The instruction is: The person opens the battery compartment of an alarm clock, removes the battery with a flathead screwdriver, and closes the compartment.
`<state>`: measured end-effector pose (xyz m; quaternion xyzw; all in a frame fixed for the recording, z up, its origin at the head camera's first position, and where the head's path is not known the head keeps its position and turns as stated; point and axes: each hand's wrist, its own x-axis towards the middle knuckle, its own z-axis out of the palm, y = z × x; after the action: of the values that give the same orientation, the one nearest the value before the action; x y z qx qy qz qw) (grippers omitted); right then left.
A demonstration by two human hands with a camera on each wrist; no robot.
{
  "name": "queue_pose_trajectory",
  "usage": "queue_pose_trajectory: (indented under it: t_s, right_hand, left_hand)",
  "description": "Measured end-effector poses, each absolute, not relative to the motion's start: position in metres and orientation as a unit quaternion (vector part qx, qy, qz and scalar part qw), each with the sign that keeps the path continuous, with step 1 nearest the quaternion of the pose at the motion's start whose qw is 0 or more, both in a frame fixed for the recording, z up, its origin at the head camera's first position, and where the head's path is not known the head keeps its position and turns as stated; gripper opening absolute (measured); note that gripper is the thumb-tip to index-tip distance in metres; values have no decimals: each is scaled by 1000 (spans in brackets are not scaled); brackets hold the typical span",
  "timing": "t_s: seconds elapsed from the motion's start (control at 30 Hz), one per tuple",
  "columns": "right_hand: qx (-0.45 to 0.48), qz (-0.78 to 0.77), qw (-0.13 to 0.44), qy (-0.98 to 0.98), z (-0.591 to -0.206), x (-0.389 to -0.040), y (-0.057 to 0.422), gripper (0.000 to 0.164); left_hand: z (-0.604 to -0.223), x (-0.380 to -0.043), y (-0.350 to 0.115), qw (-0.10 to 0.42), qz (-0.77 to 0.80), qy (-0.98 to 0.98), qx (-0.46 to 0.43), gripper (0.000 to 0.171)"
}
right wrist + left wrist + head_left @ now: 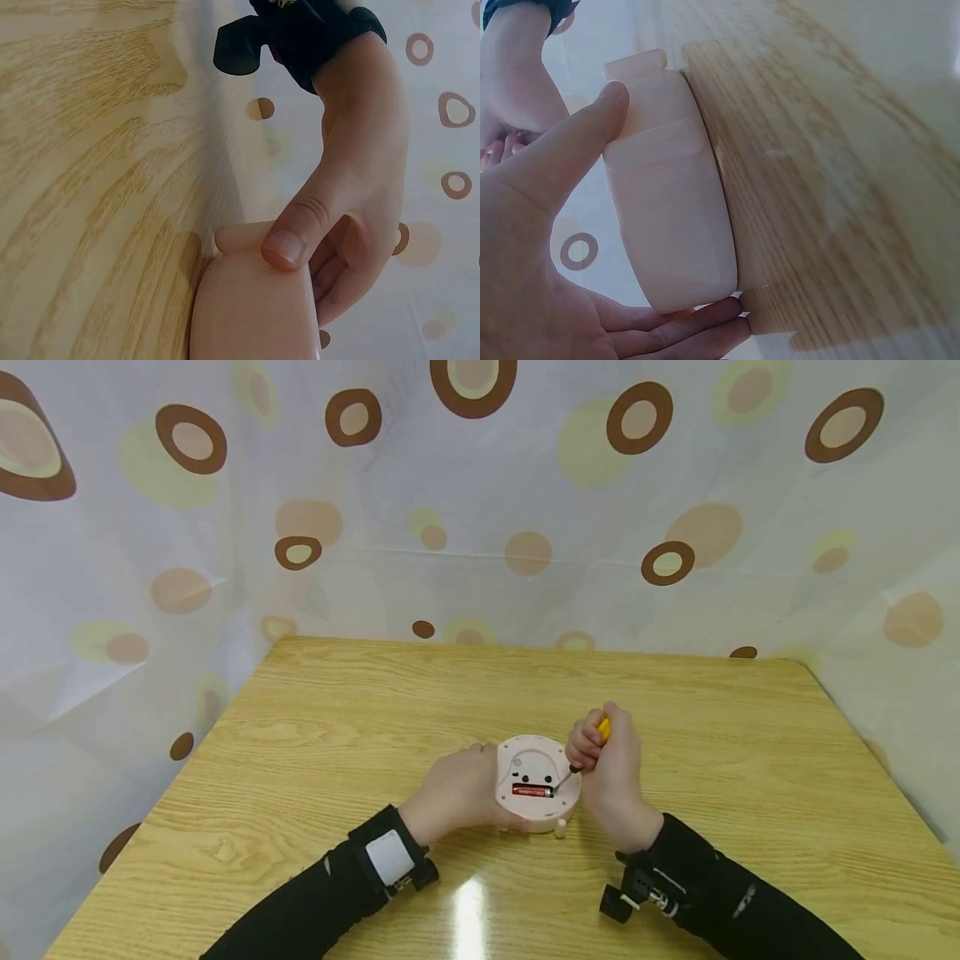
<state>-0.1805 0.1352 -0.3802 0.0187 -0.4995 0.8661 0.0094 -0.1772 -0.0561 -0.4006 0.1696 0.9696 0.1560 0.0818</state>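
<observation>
A pale pink round alarm clock [557, 758] lies back side up on the table, its stubby feet [560, 828] toward me. In its uncovered battery slot sits a red battery [528, 791]. My left hand [459, 787] grips the clock from the left; in the left wrist view the thumb presses its footed side and the other fingers reach around the opposite side. My right hand [611, 777] is wrapped around a screwdriver with a yellow handle [604, 729]. Its thin shaft slants down to the battery's right end. In the right wrist view the screwdriver is out of sight.
The wood-grain table [360, 710] spreads around both hands. Behind it and along the sides hangs a pale sheet [480, 502] with brown and yellow rounded spots. Black wrist cameras [617, 903] sit on both sleeves, close above the tabletop.
</observation>
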Motion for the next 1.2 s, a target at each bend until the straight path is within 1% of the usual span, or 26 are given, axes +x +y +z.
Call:
queue_pose_trajectory:
  t_s: [0.17,0.3,0.77,1.03,1.2]
  right_hand:
    - [0,859,8,-512,-380,-178,129,53]
    - [-14,836,20,-548,-380,-176,123,53]
    - [-9,754,47,-655,-382,-168,101,49]
    - [-17,791,20,-611,-384,-179,119,48]
    - [7,799,3,-601,-386,-181,128,46]
  left_hand:
    - [-401,-177,-56,84,147,971,168,98]
    - [-401,-177,-56,86,151,970,167,97]
    - [-400,-178,-55,90,150,971,165,101]
    - [-400,-178,-54,88,146,972,163,100]
    - [-402,-177,-54,90,143,972,161,102]
